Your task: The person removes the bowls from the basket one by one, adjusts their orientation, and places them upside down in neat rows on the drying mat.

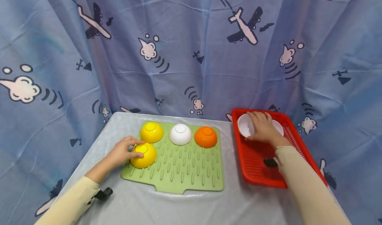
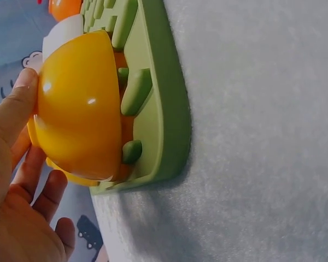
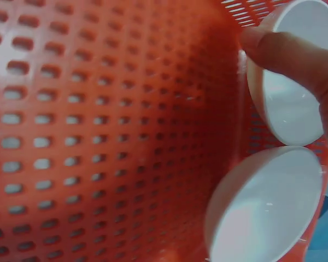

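My left hand (image 1: 121, 153) holds an upside-down yellow bowl (image 1: 149, 158) between thumb and fingers, at the front left of a green drying mat (image 1: 191, 175). The left wrist view shows the thumb against the side of this bowl (image 2: 79, 106), whose rim sits on the mat's ridges. On the right, my right hand (image 1: 264, 128) reaches into a red basket (image 1: 243, 167) and grips a white bowl (image 1: 244, 125) by its rim. Its thumb lies over that bowl's edge (image 3: 292, 109) in the right wrist view. A second white bowl (image 3: 270, 213) leans beside it.
Along the mat's back row stand another yellow bowl (image 1: 152, 134), a white bowl (image 1: 180, 135) and an orange bowl (image 1: 206, 138), all upside down. A pale cloth (image 1: 232, 205) covers the table. Behind it hangs a blue curtain (image 1: 179, 52) with airplane prints.
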Tool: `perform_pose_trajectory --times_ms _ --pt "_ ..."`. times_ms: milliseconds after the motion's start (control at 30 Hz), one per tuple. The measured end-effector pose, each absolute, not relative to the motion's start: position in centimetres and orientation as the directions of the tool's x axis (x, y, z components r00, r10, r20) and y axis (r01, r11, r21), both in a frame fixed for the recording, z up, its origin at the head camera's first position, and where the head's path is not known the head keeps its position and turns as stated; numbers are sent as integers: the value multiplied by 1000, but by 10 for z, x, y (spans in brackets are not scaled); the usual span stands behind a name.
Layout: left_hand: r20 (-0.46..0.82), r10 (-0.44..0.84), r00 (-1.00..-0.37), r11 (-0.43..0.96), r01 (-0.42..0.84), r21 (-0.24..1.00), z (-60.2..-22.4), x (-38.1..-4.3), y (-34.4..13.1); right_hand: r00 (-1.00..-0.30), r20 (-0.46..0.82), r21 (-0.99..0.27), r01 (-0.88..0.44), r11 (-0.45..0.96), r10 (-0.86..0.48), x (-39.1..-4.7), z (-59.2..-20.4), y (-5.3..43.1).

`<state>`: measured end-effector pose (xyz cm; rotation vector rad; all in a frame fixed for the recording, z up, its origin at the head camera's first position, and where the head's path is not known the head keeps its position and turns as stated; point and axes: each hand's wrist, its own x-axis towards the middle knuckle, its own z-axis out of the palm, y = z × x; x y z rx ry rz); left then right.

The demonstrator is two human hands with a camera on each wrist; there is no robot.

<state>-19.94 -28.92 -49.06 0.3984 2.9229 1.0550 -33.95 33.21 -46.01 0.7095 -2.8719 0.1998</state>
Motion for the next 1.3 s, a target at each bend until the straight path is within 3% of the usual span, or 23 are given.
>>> perform_pose_trajectory --times_ms 333,800,1067,1300 --pt "62 233 -971 753 220 620 -488 -198 -289 -877 317 -162 -425 891 -361 -325 -422 319" --pt "23 203 -979 751 171 638 -484 -195 -283 -858 399 -278 -450 849 -323 -278 -375 277" --pt "41 201 -979 758 182 626 -484 -195 -283 -804 506 -320 -511 798 -312 -249 -369 243" --pt "53 190 -980 782 183 595 -485 -194 -282 -791 525 -354 -538 765 -314 -223 -375 211"
